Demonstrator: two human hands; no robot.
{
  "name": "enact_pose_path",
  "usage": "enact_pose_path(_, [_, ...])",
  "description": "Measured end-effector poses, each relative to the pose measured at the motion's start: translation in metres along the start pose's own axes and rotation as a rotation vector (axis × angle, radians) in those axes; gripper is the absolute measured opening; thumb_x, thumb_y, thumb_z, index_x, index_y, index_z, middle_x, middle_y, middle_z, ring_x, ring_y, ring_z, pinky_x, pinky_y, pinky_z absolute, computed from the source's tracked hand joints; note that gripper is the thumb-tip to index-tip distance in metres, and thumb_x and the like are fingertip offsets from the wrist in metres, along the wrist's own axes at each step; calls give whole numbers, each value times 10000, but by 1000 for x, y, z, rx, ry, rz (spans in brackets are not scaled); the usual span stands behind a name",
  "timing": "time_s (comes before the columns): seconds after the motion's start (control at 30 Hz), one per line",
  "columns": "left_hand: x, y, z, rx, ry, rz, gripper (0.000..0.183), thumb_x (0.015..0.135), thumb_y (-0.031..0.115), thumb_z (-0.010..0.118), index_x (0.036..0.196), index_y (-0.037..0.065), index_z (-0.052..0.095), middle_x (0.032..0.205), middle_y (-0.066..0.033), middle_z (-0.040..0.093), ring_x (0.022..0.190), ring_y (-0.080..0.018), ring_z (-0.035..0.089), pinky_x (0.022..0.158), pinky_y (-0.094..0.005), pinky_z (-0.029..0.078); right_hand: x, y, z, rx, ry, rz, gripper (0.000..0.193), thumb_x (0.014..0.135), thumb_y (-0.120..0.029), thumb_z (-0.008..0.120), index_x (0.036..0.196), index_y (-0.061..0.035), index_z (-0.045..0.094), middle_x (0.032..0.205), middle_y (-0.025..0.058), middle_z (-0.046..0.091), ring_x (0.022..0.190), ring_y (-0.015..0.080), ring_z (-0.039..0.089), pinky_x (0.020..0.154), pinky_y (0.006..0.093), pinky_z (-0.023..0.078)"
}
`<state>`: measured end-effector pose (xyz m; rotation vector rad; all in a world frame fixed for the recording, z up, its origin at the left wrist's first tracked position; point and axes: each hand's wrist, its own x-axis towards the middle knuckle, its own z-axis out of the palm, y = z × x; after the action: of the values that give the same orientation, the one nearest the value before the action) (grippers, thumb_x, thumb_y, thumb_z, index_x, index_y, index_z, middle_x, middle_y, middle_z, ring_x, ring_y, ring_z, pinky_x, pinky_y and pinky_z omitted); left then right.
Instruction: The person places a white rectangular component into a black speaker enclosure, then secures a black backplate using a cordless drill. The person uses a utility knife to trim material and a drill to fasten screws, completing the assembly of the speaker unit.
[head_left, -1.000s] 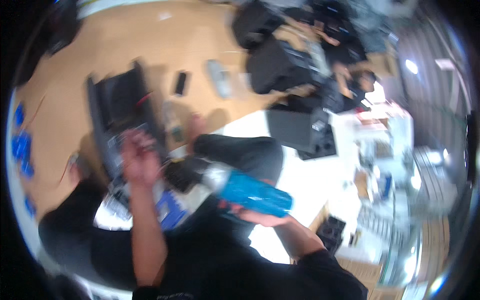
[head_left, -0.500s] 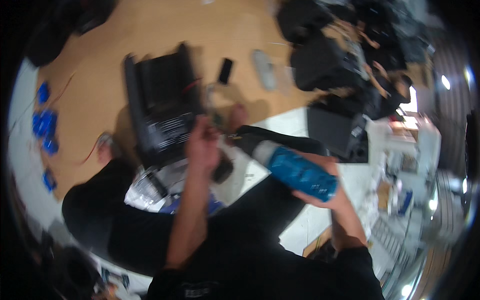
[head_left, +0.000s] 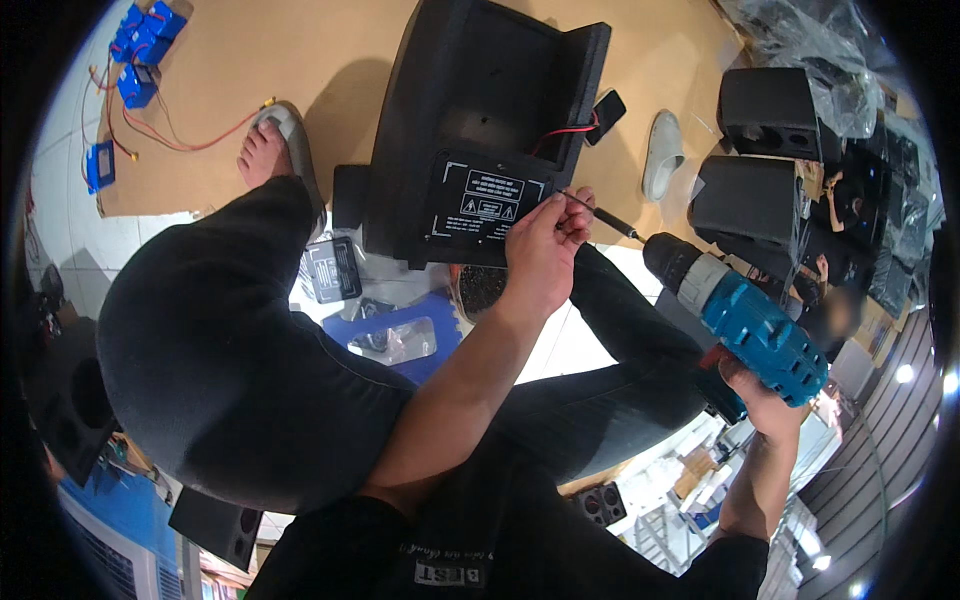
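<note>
My right hand [head_left: 765,400] grips a teal cordless drill [head_left: 755,320] by its handle. A long dark driver bit [head_left: 615,222] reaches from its chuck toward the left. The fingers of my left hand [head_left: 548,240] are pinched round the bit's tip; whether a screw sits there is hidden. Both are at the right corner of a black plate [head_left: 460,190] with white print. The plate lies over one end of an open black speaker cabinet [head_left: 425,100] on the floor in front of me. A red and black wire [head_left: 568,130] comes out of the cabinet's cavity.
Blue battery packs [head_left: 138,85] with leads lie at the far left. Another printed plate [head_left: 333,270] and a blue tray-like piece [head_left: 440,315] lie between my legs. A phone [head_left: 606,115], a grey slipper [head_left: 662,155] and black speaker boxes [head_left: 745,195] stand right of the cabinet; a person is beyond.
My view has shifted, so the cabinet appears nearer. The drill has turned so its bit meets my left hand, which has come to the plate's corner.
</note>
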<state>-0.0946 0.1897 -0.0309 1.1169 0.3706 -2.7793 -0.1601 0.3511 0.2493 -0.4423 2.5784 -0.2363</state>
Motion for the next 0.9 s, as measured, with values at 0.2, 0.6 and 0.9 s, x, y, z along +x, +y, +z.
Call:
enact_pose_path(0.2, [1,6,13,-37,68,8,158,1056,139,574,1084,21,675,886,-22,628,785,-110,589,751,-276,505,21,-22,-14,5,-130,-132,469,831,-43,824,1215,-45,554,1003,102,755,854,203,763,761,340,615])
enact_pose_path(0.6, [5,5,16,-44,133,5,165,1057,144,575,1082,10,669,853,-42,640,718,-118,593,675,-273,501,23,-37,-13,68,-126,-60,516,875,-56,801,1291,-56,496,1023,145,739,869,245,761,743,386,630])
enact_pose_path(0.9, [5,4,15,28,123,-14,198,1087,166,529,1103,23,665,1107,-153,745,798,-110,614,753,-275,518,24,-42,-13,207,-123,-17,455,899,-70,796,1291,-46,567,1059,142,727,870,248,743,748,389,621])
